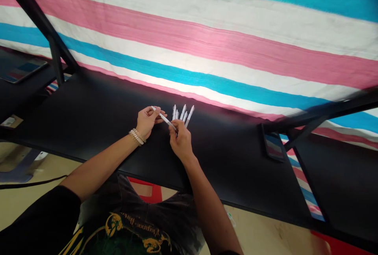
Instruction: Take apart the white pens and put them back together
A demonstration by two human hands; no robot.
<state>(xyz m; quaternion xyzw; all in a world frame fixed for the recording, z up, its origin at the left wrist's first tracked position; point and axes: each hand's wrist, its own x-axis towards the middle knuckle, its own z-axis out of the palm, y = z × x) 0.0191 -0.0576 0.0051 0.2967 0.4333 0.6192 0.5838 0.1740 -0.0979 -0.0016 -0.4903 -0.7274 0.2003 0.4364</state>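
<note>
A white pen [165, 119] is held slantwise between my two hands, above the black table [224, 160]. My left hand [147, 121], with bracelets at the wrist, pinches its upper left end between thumb and fingers. At the lower right end, the fingers of my right hand [180, 138] are closed on the same pen. Just beyond my right hand lie several more white pens [183, 112] in a loose cluster; their near ends are hidden behind that hand.
A dark phone [274, 144] lies at the table's right side. On the left stands another black table with a dark tablet-like device [22, 67]. Striped cloth [206, 46] hangs behind the table, between black metal frame bars [38, 14]. A red stool [146, 190] shows below the front edge.
</note>
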